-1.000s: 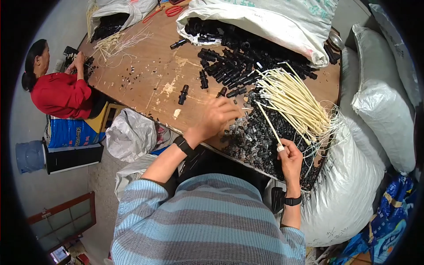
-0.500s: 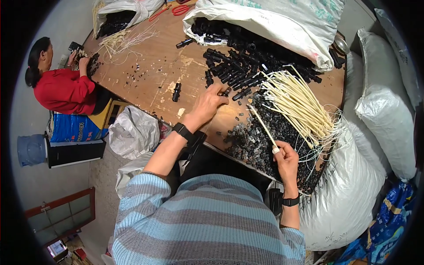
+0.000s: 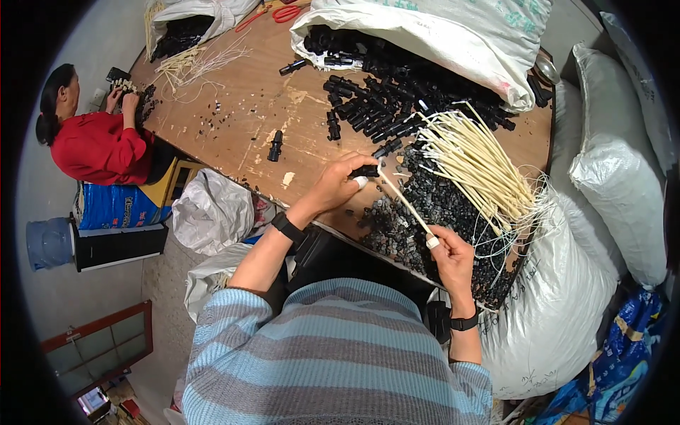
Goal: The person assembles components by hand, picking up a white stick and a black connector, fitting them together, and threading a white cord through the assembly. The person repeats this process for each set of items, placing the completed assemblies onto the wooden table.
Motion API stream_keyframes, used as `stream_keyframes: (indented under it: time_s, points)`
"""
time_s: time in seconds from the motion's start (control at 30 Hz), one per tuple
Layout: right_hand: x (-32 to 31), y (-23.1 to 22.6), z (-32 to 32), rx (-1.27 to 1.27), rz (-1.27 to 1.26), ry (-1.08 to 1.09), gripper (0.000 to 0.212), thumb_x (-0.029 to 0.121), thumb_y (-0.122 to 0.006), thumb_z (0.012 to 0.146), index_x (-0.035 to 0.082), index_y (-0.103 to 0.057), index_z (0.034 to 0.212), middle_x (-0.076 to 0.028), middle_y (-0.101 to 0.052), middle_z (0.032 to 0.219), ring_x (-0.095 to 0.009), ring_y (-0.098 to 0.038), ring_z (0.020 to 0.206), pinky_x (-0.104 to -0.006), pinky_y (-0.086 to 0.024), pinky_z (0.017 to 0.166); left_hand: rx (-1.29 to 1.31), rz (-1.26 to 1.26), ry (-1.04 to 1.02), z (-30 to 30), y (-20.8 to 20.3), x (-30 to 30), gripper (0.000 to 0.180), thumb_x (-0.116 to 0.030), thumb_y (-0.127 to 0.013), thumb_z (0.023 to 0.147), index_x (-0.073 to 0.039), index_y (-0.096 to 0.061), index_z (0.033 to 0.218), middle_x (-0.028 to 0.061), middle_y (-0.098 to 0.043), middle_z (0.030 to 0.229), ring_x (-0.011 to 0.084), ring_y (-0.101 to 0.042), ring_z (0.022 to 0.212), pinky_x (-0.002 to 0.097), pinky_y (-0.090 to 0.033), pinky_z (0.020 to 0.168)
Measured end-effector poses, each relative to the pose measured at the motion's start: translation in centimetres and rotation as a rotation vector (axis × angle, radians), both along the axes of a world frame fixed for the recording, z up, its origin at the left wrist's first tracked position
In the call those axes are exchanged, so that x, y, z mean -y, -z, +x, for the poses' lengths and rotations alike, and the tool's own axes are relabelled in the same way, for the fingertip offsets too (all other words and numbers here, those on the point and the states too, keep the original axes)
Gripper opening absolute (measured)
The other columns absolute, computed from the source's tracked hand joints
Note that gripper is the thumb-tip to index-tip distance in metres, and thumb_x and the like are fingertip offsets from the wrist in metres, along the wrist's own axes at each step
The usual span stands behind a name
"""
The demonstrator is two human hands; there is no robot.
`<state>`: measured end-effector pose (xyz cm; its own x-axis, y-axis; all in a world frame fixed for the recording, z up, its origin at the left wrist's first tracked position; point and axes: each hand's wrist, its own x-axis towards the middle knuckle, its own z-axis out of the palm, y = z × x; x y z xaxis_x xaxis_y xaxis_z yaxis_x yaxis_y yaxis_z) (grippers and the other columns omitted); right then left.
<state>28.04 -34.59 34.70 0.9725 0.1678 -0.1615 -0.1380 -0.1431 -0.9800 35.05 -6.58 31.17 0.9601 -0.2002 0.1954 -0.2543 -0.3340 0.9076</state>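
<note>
My left hand (image 3: 337, 185) is closed around a black cylindrical plastic fitting (image 3: 365, 171), raised over the near part of the table. Between thumb and fingers, my right hand (image 3: 451, 256) pinches a thin cream-coloured stick (image 3: 406, 201). The stick's far tip meets the end of the fitting; whether it goes inside I cannot tell. Under the stick spreads a pile of small black and grey pieces (image 3: 397, 228). A bundle of similar cream sticks (image 3: 478, 166) with loose white threads lies on that pile, to the right. Beyond my left hand are many loose black fittings (image 3: 372, 106).
A white woven sack (image 3: 453, 42) spills fittings at the table's far side. One fitting (image 3: 275, 146) lies alone on the brown table (image 3: 234, 142). Red scissors (image 3: 286, 13) rest at the far edge. Full sacks (image 3: 545, 312) crowd the right. A person in red (image 3: 103, 152) works at the far left.
My left hand has picked up the fitting and come nearer. My right hand has shifted slightly left, and the stick's tip now meets the fitting.
</note>
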Motion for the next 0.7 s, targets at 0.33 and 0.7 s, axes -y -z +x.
stream_keyframes:
  time_s: [0.33, 0.7]
  points:
    - [-1.6, -0.5, 1.2, 0.468, -0.571, -0.124, 0.021, 0.004, -0.070, 0.078, 0.005, -0.070, 0.099, -0.009, -0.065, 0.075, -0.021, -0.059, 0.059, -0.0311, -0.047, 0.055, 0.245, 0.388, 0.353, -2.0, -3.4, 3.3, 0.033, 0.000, -0.063, 0.070, -0.010, -0.059, 0.101, 0.0058, -0.058, 0.089, 0.0282, -0.061, 0.084, 0.0377, -0.049, 0.072]
    - [0.7, -2.4, 3.1, 0.220, 0.242, -0.028, 0.004, 0.008, -0.072, 0.081, 0.009, -0.068, 0.082, -0.006, -0.068, 0.082, -0.007, -0.055, 0.059, -0.0204, -0.043, 0.053, -0.390, 0.249, -0.167, -2.4, -1.8, 0.7, 0.010, -0.007, -0.060, 0.085, -0.007, -0.067, 0.093, 0.0009, -0.061, 0.070, 0.0127, -0.056, 0.057, 0.0277, -0.045, 0.053]
